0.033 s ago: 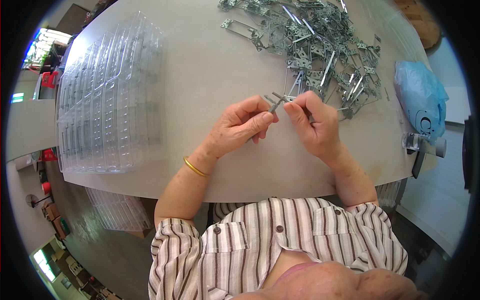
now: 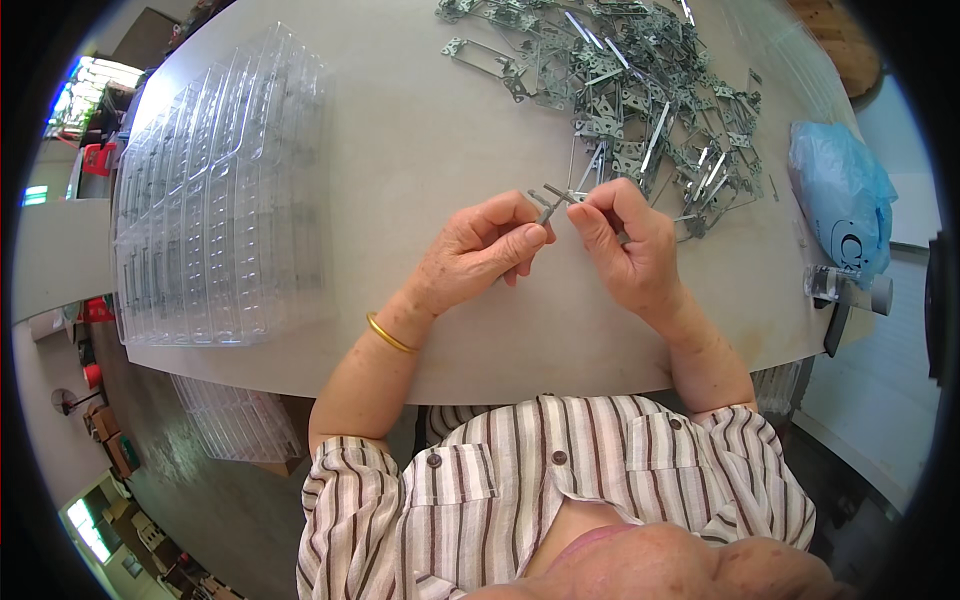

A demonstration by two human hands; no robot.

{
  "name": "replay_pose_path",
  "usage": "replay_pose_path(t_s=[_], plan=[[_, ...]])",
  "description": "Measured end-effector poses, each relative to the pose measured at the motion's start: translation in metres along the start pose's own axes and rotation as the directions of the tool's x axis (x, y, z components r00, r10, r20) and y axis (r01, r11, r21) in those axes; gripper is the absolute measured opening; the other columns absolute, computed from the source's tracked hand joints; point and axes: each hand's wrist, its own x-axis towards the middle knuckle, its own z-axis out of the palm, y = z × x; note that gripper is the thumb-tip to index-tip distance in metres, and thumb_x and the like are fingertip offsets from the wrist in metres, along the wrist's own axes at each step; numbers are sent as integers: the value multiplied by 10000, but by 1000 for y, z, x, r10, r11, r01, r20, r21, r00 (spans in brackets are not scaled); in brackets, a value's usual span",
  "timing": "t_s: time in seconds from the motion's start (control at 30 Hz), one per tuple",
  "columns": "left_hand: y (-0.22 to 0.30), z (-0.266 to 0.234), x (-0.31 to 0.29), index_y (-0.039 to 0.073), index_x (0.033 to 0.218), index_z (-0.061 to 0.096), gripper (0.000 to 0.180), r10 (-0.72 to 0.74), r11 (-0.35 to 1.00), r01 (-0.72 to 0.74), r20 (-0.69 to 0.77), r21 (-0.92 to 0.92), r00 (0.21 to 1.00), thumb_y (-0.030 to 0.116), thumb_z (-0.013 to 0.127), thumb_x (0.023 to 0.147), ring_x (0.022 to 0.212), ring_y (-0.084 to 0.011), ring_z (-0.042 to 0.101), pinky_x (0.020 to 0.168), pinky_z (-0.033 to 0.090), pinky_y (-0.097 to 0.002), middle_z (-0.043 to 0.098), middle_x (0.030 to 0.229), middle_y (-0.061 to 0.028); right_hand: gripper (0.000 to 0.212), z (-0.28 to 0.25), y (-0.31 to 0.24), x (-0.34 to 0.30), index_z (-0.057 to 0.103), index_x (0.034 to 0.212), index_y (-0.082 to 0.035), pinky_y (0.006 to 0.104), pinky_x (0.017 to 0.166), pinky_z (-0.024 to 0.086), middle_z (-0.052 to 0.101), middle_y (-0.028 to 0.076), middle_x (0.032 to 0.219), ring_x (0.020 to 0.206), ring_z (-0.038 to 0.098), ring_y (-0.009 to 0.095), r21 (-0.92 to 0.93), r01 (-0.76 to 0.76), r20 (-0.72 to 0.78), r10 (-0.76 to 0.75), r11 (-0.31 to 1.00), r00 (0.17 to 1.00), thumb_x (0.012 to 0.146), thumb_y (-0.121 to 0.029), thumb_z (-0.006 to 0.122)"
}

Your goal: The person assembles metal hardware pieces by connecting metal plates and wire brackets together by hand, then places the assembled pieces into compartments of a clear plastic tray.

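Observation:
Over the near middle of the table, my two hands meet fingertip to fingertip. My left hand is closed on a thin grey metal bracket, gripped between thumb and curled fingers; most of it is hidden in the hand. Pinched in my right hand is a slim metal strip, its tip crossing close to the bracket. Whether the two pieces touch or are joined I cannot tell. Just beyond my right hand lies a large tangled heap of flat metal brackets with holes and long thin bars.
Stacked clear plastic trays, with metal pieces showing in them, stand at the table's left. At the right edge are a light blue plastic bag and a clear bottle. More clear trays sit below the table at left.

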Motion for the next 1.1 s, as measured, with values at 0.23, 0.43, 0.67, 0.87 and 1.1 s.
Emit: replay_pose_path(t_s=[0.23,0.43,0.67,0.87,1.1], plan=[[-3,-1,-3,11,1004,630,170,-3,996,6,-31,87,1000,181,621,1010,706,-45,525,597,449,-201,605,899,6,183,-1,-15,3,594,1101,-28,208,492,364,580,-17,615,538,466,23,331,-356,155,322,874,934,999,-172,639],[0,0,0,3,963,624,141,116,939,-114,12,325,993,133,679,961,720,-72,483,628,402,-227,632,924,-14,127,-3,3,1,647,1028,-23,181,514,341,583,-68,681,598,458,-17,352,-333,203,277,875,939,985,-142,655],[-4,2,0,4,923,625,100,196,849,-264,191,458,962,88,679,926,759,-105,552,661,451,-264,640,913,-51,68,-14,-8,8,671,989,-46,168,565,373,608,-73,814,694,494,-22,524,-423,232,354,739,906,971,-111,672],[6,0,-1,15,966,623,196,-54,990,58,42,-125,998,200,586,1017,733,-112,615,611,507,-249,678,940,-82,68,-19,-6,7,639,1019,-44,188,618,477,642,-19,852,739,578,29,627,-346,101,367,698,925,971,-86,662],[7,-6,-1,35,973,586,241,3,948,-5,-9,-319,1000,266,559,1034,670,-142,668,533,548,-267,703,953,-160,125,-2,-1,0,619,1018,-30,217,654,517,661,11,876,721,612,69,466,-93,-126,170,880,977,920,8,688]])
